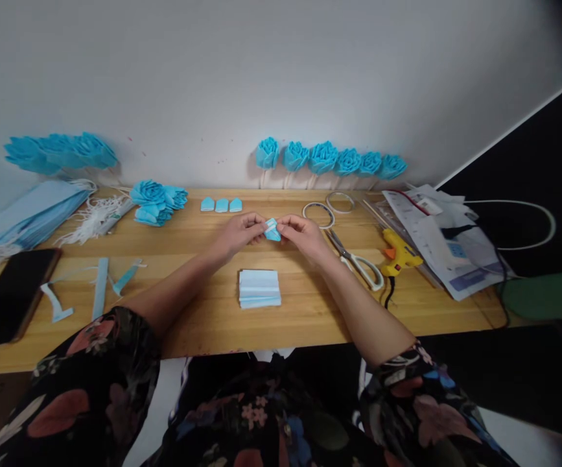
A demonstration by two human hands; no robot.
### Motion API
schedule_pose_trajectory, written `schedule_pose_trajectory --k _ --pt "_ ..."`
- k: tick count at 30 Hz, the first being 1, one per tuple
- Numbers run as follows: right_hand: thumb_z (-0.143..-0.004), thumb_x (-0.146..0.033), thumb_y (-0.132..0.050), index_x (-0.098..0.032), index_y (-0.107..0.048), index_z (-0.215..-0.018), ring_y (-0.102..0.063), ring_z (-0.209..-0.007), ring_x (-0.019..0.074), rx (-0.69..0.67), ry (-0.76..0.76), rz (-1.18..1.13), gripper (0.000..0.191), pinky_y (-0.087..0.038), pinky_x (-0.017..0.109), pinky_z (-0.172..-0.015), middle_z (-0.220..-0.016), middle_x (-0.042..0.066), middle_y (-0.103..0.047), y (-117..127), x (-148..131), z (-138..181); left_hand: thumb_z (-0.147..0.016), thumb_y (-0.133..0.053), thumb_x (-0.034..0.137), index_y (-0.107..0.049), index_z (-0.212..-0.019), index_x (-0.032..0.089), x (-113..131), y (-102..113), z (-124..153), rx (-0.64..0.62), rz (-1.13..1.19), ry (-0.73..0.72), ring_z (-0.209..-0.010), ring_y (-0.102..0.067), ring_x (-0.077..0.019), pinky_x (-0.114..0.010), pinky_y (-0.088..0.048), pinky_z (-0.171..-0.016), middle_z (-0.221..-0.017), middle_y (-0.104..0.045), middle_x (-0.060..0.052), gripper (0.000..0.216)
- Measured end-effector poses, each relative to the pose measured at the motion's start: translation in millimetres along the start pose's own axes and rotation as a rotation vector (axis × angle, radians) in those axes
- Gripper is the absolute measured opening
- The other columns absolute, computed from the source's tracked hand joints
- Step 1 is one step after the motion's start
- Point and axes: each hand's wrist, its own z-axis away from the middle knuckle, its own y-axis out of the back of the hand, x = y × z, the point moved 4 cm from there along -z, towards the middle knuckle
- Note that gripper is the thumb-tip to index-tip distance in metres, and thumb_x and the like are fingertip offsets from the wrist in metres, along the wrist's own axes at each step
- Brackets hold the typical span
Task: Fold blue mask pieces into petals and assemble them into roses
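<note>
A small folded piece of blue mask fabric (273, 231) is held between my two hands above the wooden table. My left hand (242, 233) pinches its left side with thumb and fingers. On the right side, my right hand (301, 235) grips it the same way. Nearer to me lies a stack of pale blue fabric pieces (260, 288). Behind my left hand, three folded blue petals (222, 205) sit in a row. Scissors with white handles (358, 263) rest just right of my right hand.
Blue fabric roses on sticks (323, 159) lean on the wall. A bunch of roses (157, 202), face masks (32, 211) and a phone (11, 298) are at left. Tape rolls (318, 215), a yellow glue gun (400, 253) and papers (456, 259) are at right.
</note>
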Motion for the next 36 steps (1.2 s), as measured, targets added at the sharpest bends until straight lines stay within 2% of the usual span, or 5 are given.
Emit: schedule_pose_trajectory --k 6,9,12,17,36 --pt "-0.069 -0.046 -0.073 -0.020 -0.068 -0.081 -0.050 -0.058 0.0108 -0.013 -0.005 -0.021 0.029 -0.038 0.025 -0.059 -0.060 -0.005 -0.058 -3.3 1.6 0.3 -0.079 -0.065 0.037 -0.059 -0.074 0.018 2.4 0.1 -1.5 0.092 -0.048 -0.066 -0.057 -0.051 -0.0104 -0.024 -0.042 -0.058 -0.063 -0.058 0.001 0.020" --pt "-0.070 -0.044 -0.072 -0.020 -0.068 -0.081 -0.050 -0.059 0.0108 0.043 0.011 -0.010 0.027 -0.038 0.025 -0.059 -0.061 -0.005 -0.058 -0.4 3.3 -1.3 -0.082 -0.061 0.032 -0.060 -0.081 0.018 10.9 2.5 4.0 0.250 -0.130 -0.176 -0.065 -0.054 -0.0111 -0.024 -0.043 -0.063 -0.071 -0.062 0.000 0.014" --pt "-0.072 -0.040 -0.069 -0.020 -0.068 -0.082 -0.050 -0.060 0.0109 0.119 0.060 0.029 0.023 -0.039 0.025 -0.061 -0.065 -0.004 -0.060 2.7 3.4 -2.7 -0.084 -0.060 0.028 -0.061 -0.077 0.018 23.1 1.0 13.4 0.373 -0.301 -0.310 -0.067 -0.051 -0.0114 -0.025 -0.041 -0.064 -0.072 -0.060 0.000 0.012" --pt "-0.076 -0.037 -0.065 -0.020 -0.067 -0.080 -0.055 -0.067 0.0127 0.185 0.173 0.171 0.017 -0.043 0.026 -0.065 -0.076 -0.001 -0.067 1.4 -4.9 1.7 -0.084 -0.063 0.026 -0.066 -0.074 0.019 27.3 -8.9 17.8 0.313 -0.478 -0.364 -0.067 -0.050 -0.0128 -0.027 -0.038 -0.065 -0.069 -0.059 0.000 0.013" --pt "-0.085 -0.030 -0.062 -0.024 -0.071 -0.084 -0.061 -0.075 0.0171 0.194 0.349 0.431 0.011 -0.047 0.030 -0.072 -0.083 0.002 -0.071 -8.8 -7.0 10.3 -0.080 -0.066 0.021 -0.068 -0.075 0.018 13.3 -6.0 12.4 0.323 -0.455 -0.265 -0.067 -0.051 -0.0128 -0.026 -0.038 -0.064 -0.070 -0.060 0.000 0.006"
